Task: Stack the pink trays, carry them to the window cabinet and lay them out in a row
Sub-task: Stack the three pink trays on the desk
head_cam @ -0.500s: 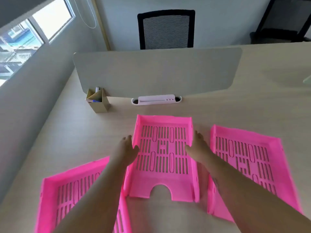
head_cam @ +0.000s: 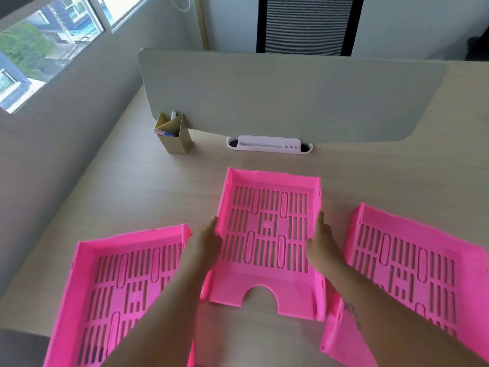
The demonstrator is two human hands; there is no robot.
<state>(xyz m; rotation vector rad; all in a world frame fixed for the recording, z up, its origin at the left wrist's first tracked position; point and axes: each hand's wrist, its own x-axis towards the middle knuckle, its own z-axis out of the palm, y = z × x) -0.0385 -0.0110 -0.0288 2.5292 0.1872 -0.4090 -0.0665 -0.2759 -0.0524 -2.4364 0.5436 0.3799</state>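
Three pink slotted trays lie on the wooden desk. The middle tray (head_cam: 267, 207) sits straight ahead, its notched front edge toward me. My left hand (head_cam: 206, 241) grips its left wall and my right hand (head_cam: 321, 243) grips its right wall. The front of this tray looks slightly raised off the desk. The left tray (head_cam: 87, 282) lies at the lower left, partly under my left forearm. The right tray (head_cam: 449, 250) lies at the lower right, angled, partly under my right forearm.
A grey divider screen (head_cam: 291, 96) stands across the desk behind the trays. A tan pen holder (head_cam: 174, 136) and a white cable slot (head_cam: 270, 144) sit at its base. A black chair (head_cam: 304, 25) is beyond. Windows (head_cam: 53, 43) line the left wall.
Both hands have closed onto the side walls of the middle tray, and its front edge has lifted a little. The view has shifted slightly.
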